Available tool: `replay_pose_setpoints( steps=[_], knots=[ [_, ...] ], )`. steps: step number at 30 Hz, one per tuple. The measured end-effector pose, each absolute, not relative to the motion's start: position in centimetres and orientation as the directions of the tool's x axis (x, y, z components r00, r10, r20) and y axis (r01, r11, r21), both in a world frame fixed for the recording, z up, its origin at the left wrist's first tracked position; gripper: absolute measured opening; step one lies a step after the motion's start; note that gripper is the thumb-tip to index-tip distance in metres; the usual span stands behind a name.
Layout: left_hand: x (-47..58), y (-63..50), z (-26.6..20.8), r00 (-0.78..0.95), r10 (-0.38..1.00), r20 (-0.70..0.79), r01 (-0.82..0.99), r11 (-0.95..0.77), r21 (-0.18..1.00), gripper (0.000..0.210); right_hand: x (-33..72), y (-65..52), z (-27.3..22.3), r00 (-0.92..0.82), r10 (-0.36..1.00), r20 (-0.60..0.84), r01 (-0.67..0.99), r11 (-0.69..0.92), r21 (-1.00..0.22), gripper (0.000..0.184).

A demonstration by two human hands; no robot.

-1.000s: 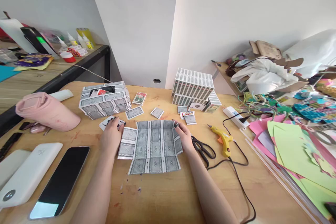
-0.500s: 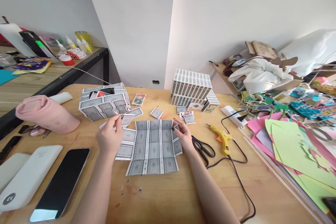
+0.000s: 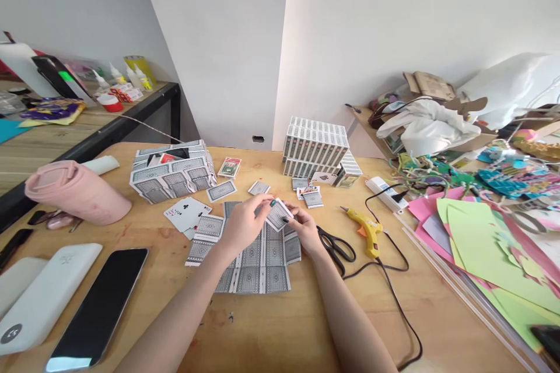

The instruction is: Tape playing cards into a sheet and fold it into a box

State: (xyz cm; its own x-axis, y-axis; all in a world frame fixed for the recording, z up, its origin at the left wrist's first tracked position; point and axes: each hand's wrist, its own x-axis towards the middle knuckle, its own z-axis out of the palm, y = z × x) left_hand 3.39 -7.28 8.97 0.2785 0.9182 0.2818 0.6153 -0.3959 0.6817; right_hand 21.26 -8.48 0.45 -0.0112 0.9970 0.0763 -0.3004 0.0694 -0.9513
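Observation:
A patterned-back playing card (image 3: 276,217) is raised between my two hands over a sheet of joined playing cards (image 3: 251,253). My left hand (image 3: 245,222) pinches its upper left edge. Fingers and thumb of my right hand (image 3: 305,228) are closed on its right side. The joined sheet lies on the table with its cards back side up, partly hidden beneath my left hand and forearm. To its left are a smaller joined card piece (image 3: 205,239) and loose face-up cards (image 3: 184,214). Black scissors (image 3: 339,247) rest just right of my right hand.
A card-covered box (image 3: 172,175) stands back left, and stacked card packs (image 3: 315,143) stand back right. A yellow glue gun (image 3: 367,230) with its cord lies to the right. A phone (image 3: 100,303), white power bank (image 3: 52,297) and pink roll (image 3: 79,192) occupy the left.
My left hand has moved right with a card, from beside the loose cards to above the joined sheet. My right hand has left the sheet's right flap and now grips that card too.

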Motion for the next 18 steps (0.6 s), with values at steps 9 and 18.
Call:
replay_pose_setpoints(
  steps=[9,18],
  knots=[
    [-5.3,-9.4,9.4,-0.223,0.975,-0.021,0.974,0.224,0.039,0.042,20.7,-8.9,1.1,0.040,0.999,0.034,-0.254,0.043,-0.966,0.022],
    [-3.9,-8.0,7.3,-0.054,0.997,-0.059,0.987,0.063,0.151,0.024,21.1,-9.2,0.5,0.025,0.994,-0.105,-0.470,-0.081,-0.879,0.026]
  ],
)
